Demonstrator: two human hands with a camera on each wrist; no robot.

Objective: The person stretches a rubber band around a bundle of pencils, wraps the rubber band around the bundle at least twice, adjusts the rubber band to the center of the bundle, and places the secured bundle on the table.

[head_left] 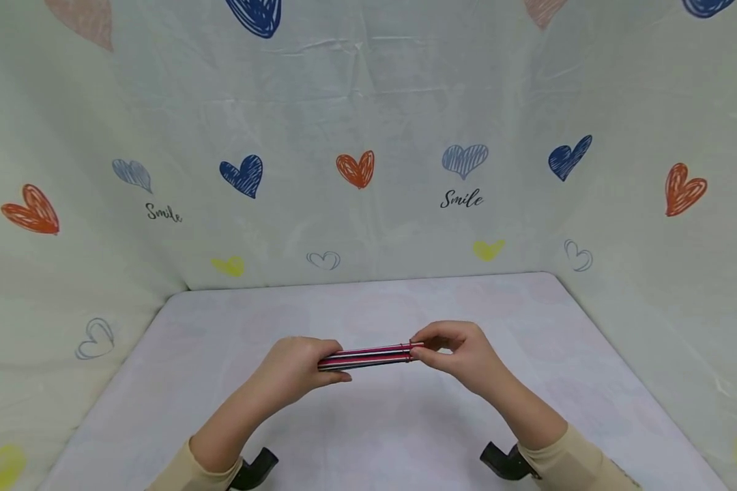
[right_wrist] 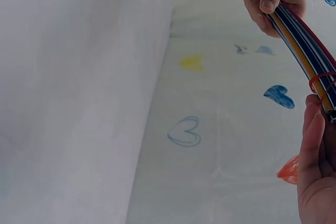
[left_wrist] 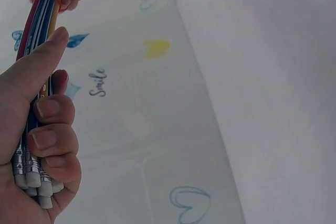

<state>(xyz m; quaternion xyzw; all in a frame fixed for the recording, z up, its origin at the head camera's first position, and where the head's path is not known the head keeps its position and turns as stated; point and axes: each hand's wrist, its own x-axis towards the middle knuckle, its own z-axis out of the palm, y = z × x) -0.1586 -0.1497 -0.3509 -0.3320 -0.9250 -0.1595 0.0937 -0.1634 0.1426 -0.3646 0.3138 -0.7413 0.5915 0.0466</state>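
Note:
A bundle of pencils [head_left: 371,356], striped red, white and dark, is held level above the table between both hands. My left hand [head_left: 301,365] grips its eraser end, fingers wrapped round and thumb laid along the shafts. White erasers [left_wrist: 32,179] in silver ferrules show below that palm in the left wrist view. Near the opposite end a red rubber band [right_wrist: 321,80] loops round the bundle. Thumb and fingers of my right hand [head_left: 460,351] pinch that end, right by the band. The pencils' far tips are partly hidden by the right hand.
A pale cloth-covered table [head_left: 221,320] lies under the hands. Behind it and at both sides hangs a light curtain [head_left: 405,102] printed with hearts and the word Smile. Black wrist mounts [head_left: 254,469] sit at the sleeves.

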